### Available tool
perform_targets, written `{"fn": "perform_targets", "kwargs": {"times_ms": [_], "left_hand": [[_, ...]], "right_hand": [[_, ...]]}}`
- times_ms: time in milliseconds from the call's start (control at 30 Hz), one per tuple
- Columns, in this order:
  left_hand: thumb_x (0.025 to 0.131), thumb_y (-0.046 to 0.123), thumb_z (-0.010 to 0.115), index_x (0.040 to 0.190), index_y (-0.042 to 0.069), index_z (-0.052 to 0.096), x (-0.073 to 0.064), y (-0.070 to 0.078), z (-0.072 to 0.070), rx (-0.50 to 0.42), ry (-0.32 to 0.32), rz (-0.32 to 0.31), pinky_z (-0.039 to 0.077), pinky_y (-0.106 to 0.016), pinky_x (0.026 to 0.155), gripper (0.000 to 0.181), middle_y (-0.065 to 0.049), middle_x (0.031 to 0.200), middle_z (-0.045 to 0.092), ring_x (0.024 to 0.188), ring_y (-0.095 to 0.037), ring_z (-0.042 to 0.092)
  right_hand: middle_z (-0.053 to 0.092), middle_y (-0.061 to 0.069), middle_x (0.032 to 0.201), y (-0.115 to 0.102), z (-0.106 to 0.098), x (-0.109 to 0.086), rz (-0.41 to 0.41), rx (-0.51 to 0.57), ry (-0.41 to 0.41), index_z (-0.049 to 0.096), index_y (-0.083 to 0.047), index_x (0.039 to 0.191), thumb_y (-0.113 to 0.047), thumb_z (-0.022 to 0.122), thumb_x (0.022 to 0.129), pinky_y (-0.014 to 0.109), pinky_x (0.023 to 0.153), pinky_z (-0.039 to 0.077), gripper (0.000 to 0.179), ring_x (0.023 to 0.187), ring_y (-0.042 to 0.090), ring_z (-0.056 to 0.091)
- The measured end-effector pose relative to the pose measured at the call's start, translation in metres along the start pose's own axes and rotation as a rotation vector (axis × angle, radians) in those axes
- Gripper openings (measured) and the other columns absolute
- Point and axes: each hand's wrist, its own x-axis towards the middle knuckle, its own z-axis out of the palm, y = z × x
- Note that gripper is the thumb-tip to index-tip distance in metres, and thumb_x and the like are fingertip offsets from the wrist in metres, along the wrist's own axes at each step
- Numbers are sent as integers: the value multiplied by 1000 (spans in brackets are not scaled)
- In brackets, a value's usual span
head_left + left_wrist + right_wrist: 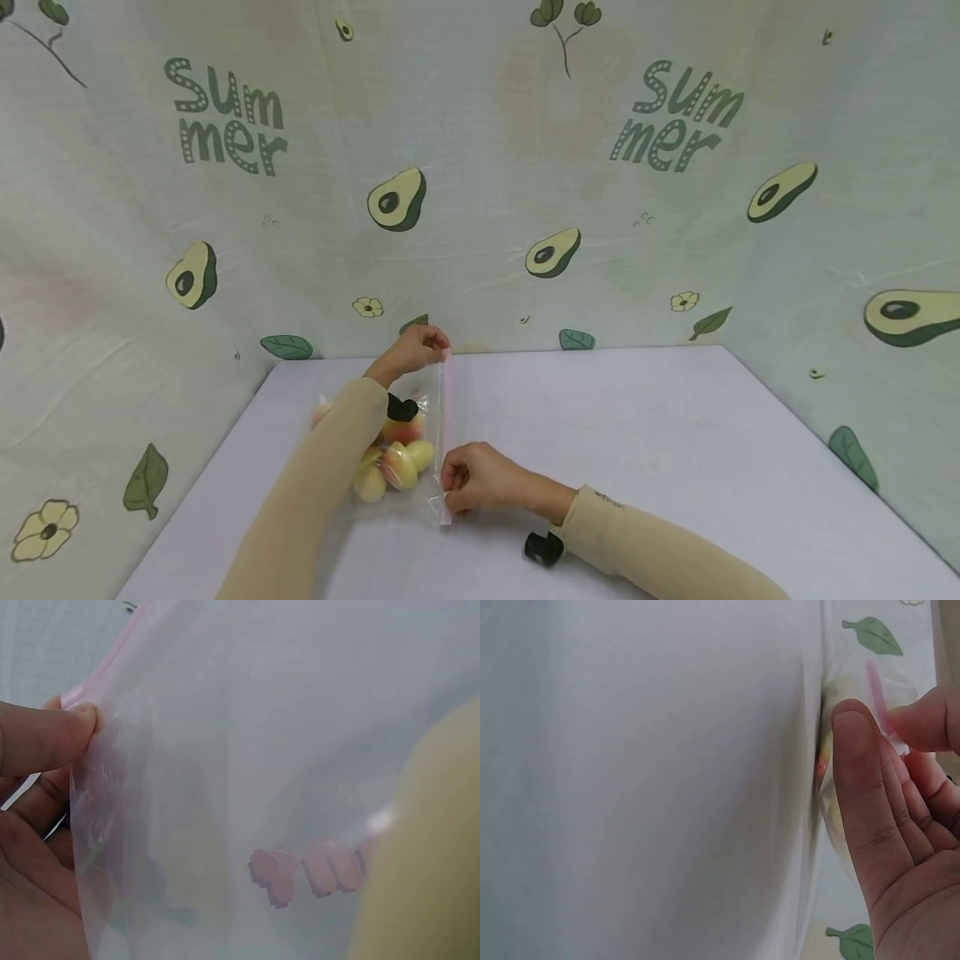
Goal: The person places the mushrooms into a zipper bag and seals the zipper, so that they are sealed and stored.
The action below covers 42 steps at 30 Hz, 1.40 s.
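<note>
A clear zip bag (430, 492) with a pink seal strip (447, 400) lies on the table, its opening edge facing right. Inside it are several yellow and red fruits (400, 467). My left hand (412, 352) pinches the far end of the strip between thumb and fingers; in the left wrist view the bag's film (202, 765) hangs beside the thumb. At the near end of the strip, my right hand (483, 479) pinches the edge. The right wrist view shows a small white piece (897, 744) at the right thumb, on the pink strip; whether it is a slider I cannot tell.
The white table (615, 433) runs back to a cloth backdrop (480, 167) printed with avocados and leaves. Black wrist devices (543, 550) show at both wrists. Red lettering (307, 870) is visible through or on the bag.
</note>
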Motion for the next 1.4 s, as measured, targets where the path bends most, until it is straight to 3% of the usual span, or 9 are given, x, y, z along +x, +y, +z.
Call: {"fn": "perform_targets", "kwargs": {"times_ms": [600, 833, 1067, 1200, 1400], "left_hand": [[88, 2, 63, 96, 1, 65, 0, 2, -1, -16, 4, 19, 47, -27, 68, 8, -7, 87, 61, 79, -18, 56], [89, 2, 62, 98, 1, 64, -1, 2, 0, -7, 29, 3, 47, -27, 69, 9, -9, 89, 60, 81, -19, 54], [88, 2, 61, 99, 1, 64, 1, 1, 1, -19, -6, 4, 48, -28, 68, 11, -9, 88, 62, 79, -19, 58], [88, 4, 62, 99, 1, 64, 3, 2, 1, 12, -18, 22, 48, -29, 68, 12, -9, 88, 63, 80, -20, 59], [91, 11, 60, 106, 2, 65, 0, 0, 2, 143, -48, 38, 50, -34, 77, 18, -9, 99, 64, 92, -22, 59]], "right_hand": [[59, -6, 59, -4, 5, -6, -21, -10, -35, 59, -10, 74, 6, 68, 73, 24, 47, 52, 18, 49, 4, 59], [60, -4, 62, -4, 1, -7, -5, 32, -32, 60, -10, 77, 5, 70, 75, 25, 49, 52, 17, 51, 9, 61], [61, -4, 63, -4, 0, -9, -3, 34, -42, 60, -9, 77, 3, 71, 77, 25, 49, 52, 16, 53, 10, 62], [62, -4, 64, -3, -2, -9, 4, 17, -41, 61, -10, 78, 0, 73, 78, 24, 49, 52, 16, 53, 9, 62], [63, -3, 65, -2, -4, -11, 38, 31, -40, 61, -11, 80, -5, 74, 80, 24, 48, 50, 14, 54, 13, 63]]}}
